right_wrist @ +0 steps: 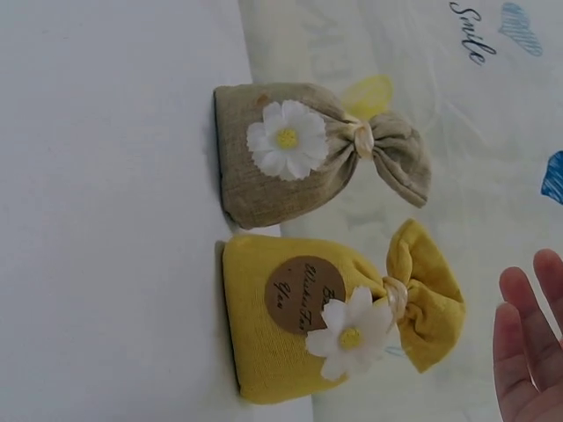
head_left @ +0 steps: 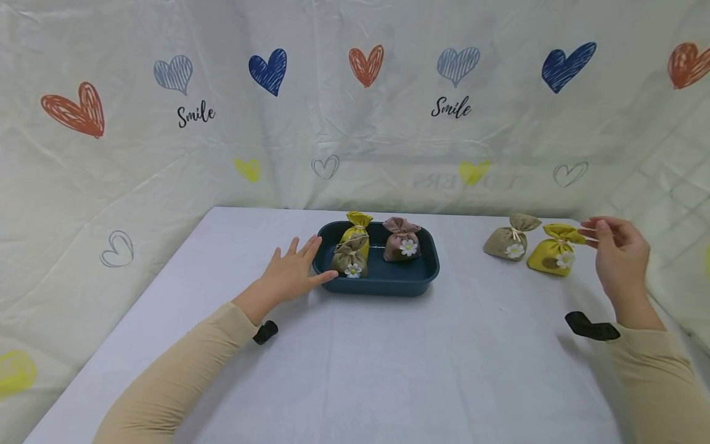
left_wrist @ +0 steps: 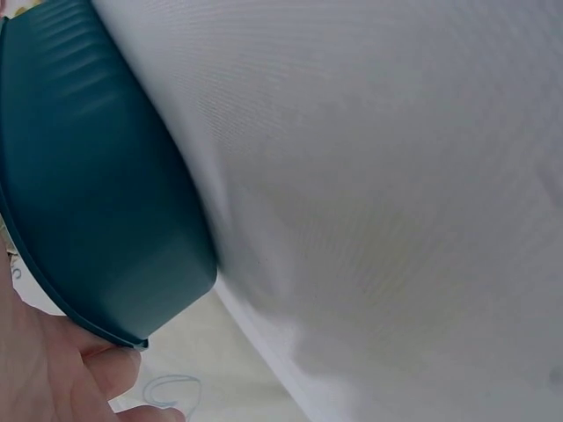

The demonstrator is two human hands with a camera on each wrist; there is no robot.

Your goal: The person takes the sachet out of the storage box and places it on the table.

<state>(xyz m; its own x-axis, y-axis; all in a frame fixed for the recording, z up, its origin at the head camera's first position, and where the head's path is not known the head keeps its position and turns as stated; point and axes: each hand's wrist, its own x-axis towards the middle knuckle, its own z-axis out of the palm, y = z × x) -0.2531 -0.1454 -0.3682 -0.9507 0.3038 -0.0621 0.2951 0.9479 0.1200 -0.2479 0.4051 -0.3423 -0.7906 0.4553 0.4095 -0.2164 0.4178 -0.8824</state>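
Right grip (head_left: pixel 624 256) holds nothing, its fingers loosely bent and parted just beside the tied top of a yellow bag (head_left: pixel 546 251), which stands on the bench (head_left: pixel 421 357). Next to it stands a beige bag (head_left: pixel 501 242). Left grip (head_left: pixel 288 274), fingers straight and spread, touches the rim of a blue tray (head_left: pixel 383 287). In the tray are another yellow bag (head_left: pixel 356 230), a second beige bag (head_left: pixel 349 254) before it, and a pink bag (head_left: pixel 397 242). Behind hangs a heart-printed sheet (head_left: pixel 388 132).

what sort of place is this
Probably a makeshift indoor tabletop setup: a white-topped table backed by a pale sheet printed with hearts and "Smile", with a dark blue tray holding small cloth pouches.
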